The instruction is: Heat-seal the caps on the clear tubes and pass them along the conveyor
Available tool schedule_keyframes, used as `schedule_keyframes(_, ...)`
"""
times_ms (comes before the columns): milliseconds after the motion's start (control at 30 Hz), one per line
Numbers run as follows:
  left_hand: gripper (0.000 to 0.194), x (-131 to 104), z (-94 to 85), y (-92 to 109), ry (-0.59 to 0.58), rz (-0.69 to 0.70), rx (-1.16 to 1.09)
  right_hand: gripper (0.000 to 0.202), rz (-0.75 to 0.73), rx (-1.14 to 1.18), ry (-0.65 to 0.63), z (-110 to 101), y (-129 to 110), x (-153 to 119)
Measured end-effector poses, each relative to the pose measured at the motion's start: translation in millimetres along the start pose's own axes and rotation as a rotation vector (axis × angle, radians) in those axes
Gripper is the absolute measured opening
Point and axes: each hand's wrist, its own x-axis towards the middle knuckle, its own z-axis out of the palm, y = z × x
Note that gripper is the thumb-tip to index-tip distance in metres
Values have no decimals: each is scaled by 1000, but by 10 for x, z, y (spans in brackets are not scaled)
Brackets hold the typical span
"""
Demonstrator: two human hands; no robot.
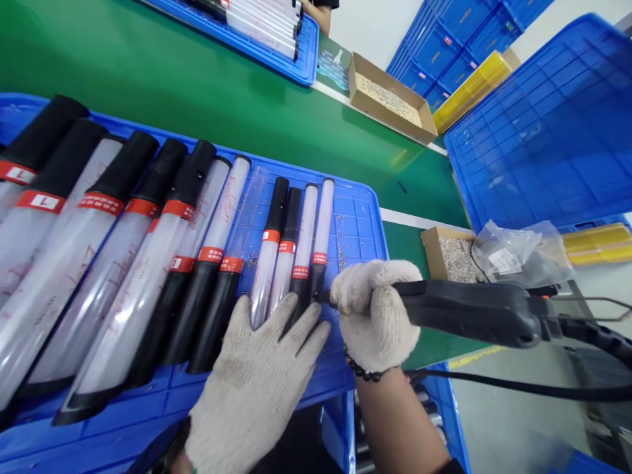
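Gloved, my left hand (264,375) lies with spread fingers over the lower ends of several small clear tubes with black caps. My right hand (378,313), in a white knitted glove, is wrapped round a black electric screwdriver (464,309) with a cable at its rear. The screwdriver's tip is at the black end of the rightmost small tube (323,220), close to my left fingertips; whether a screw is there is too small to tell. Larger tubes (131,296) with black ends and red bands lie side by side to the left.
The tubes lie on a blue plastic tray (363,230) with loose screws scattered on it. Cardboard boxes of small screws (451,260) stand on the green table (276,125). A plastic bag (523,253), a leaning blue crate (543,125) and another person's arm (322,14) are beyond.
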Motion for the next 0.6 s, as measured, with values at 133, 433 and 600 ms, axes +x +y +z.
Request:
schedule_keyframes(133, 56, 6, 43, 8, 4, -7, 5, 21, 30, -14, 54, 18, 6, 27)
schedule_keyframes(433, 60, -21, 58, 27, -17, -23, -49, 18, 41, -20, 6, 10, 1, 58)
schedule_keyframes(600, 61, 8, 70, 25, -61, -28, -12, 23, 26, -46, -58, 11, 13, 87)
